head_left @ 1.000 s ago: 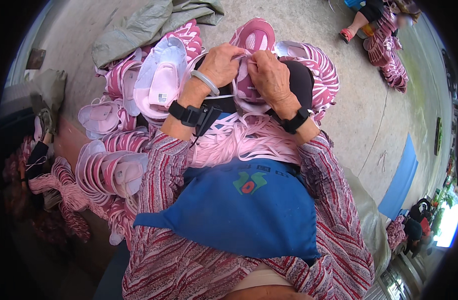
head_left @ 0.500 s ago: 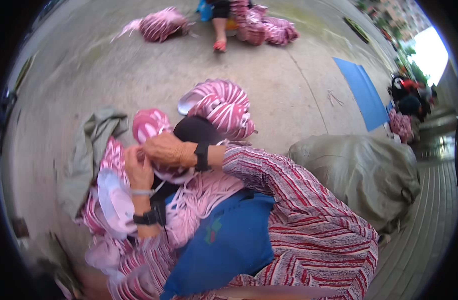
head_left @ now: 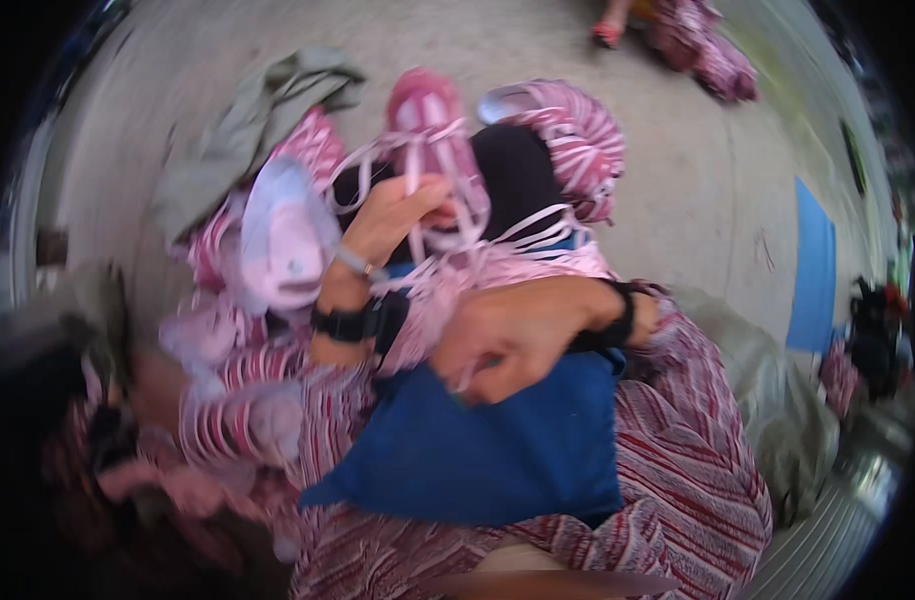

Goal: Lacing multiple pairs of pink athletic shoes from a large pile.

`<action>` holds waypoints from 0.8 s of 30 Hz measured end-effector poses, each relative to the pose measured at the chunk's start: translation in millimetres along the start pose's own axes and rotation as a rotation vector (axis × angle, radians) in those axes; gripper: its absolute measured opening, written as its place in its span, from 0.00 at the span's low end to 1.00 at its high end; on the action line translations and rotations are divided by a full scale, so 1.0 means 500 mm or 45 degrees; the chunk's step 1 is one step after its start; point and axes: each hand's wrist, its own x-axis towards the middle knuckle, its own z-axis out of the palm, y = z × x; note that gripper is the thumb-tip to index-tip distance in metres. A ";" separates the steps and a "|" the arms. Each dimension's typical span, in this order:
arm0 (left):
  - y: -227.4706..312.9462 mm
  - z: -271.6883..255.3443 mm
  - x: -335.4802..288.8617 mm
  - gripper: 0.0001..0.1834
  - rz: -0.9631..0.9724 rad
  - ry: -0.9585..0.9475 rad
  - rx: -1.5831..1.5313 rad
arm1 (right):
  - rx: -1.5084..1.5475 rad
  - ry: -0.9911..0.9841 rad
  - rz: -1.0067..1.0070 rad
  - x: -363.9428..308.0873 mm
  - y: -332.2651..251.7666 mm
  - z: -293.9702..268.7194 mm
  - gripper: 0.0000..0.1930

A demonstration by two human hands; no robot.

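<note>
My left hand grips a pink shoe sole with pink straps hanging from it, held above my lap. My right hand is closed low over the blue cloth on my lap, pinching a thin pink strap; the frame is blurred. A heap of loose pink straps lies between both hands. Both wrists wear black bands.
Piles of pink soles and striped pink bundles lie around me on the concrete floor. A grey-green sack sits at the back left, another sack at my right. Another person's foot shows at the top. A blue mat lies right.
The view has swung about. My hands, together at the sole before, have parted: the left lifts the sole, the right has dropped toward my lap with a strap.
</note>
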 end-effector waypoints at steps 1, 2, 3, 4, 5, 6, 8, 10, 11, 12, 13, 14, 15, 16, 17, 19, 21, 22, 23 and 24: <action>0.006 0.004 -0.003 0.18 0.042 -0.048 0.053 | -0.015 0.009 0.057 -0.013 -0.021 -0.003 0.06; 0.002 0.013 0.001 0.18 0.073 -0.080 0.084 | 0.045 -0.046 0.017 -0.012 -0.025 0.007 0.06; -0.002 0.018 0.004 0.18 0.117 -0.124 0.115 | 0.068 -0.028 0.034 -0.009 -0.028 0.016 0.06; -0.006 0.022 0.007 0.18 0.108 -0.067 0.166 | 0.075 0.011 0.064 -0.003 -0.027 0.024 0.06; -0.004 0.026 0.010 0.18 0.114 -0.015 0.217 | 0.090 -0.017 0.054 0.009 -0.021 0.027 0.06; 0.004 0.035 -0.003 0.17 0.095 0.074 0.112 | 0.065 -0.021 0.052 0.022 -0.014 0.032 0.05; -0.012 0.017 -0.016 0.17 0.078 0.059 0.116 | 0.037 -0.025 0.052 0.030 -0.006 0.037 0.05; -0.030 0.012 -0.020 0.16 0.102 0.055 0.045 | 0.025 -0.025 0.110 0.022 -0.003 0.038 0.04; -0.024 0.017 -0.024 0.16 0.105 0.049 0.043 | 0.022 -0.021 0.114 0.020 -0.004 0.037 0.04; -0.020 0.024 -0.031 0.12 0.314 0.169 0.479 | 0.100 -0.023 0.097 0.018 -0.006 0.036 0.05; -0.017 0.033 -0.040 0.07 0.523 0.289 0.914 | 0.179 -0.024 0.080 0.015 -0.008 0.034 0.07; 0.018 0.057 -0.064 0.04 0.570 0.318 1.019 | 0.174 -0.011 0.082 0.007 -0.019 0.024 0.07; 0.025 0.059 -0.081 0.04 0.564 0.315 1.018 | 0.105 0.077 0.085 -0.004 -0.033 0.013 0.06; 0.030 0.052 -0.098 0.10 0.570 0.294 1.015 | 0.036 0.165 0.086 -0.021 -0.040 0.002 0.08; 0.036 0.043 -0.120 0.15 0.579 0.282 1.014 | 0.120 0.400 0.042 -0.047 -0.025 -0.003 0.10; 0.042 0.045 -0.138 0.12 0.541 0.279 1.211 | 0.174 0.947 0.269 -0.132 -0.003 -0.033 0.18; 0.039 0.055 -0.147 0.10 0.773 0.695 1.633 | 0.735 1.252 0.573 -0.144 0.047 -0.074 0.24; 0.046 0.060 -0.151 0.08 0.779 0.638 1.669 | 0.749 1.330 0.589 -0.133 0.063 -0.071 0.24; 0.058 0.068 -0.157 0.08 0.769 0.640 1.676 | 0.769 1.394 0.603 -0.102 0.077 -0.067 0.24; 0.071 0.084 -0.161 0.08 0.829 0.460 1.533 | 0.938 1.357 0.580 -0.080 0.090 -0.071 0.24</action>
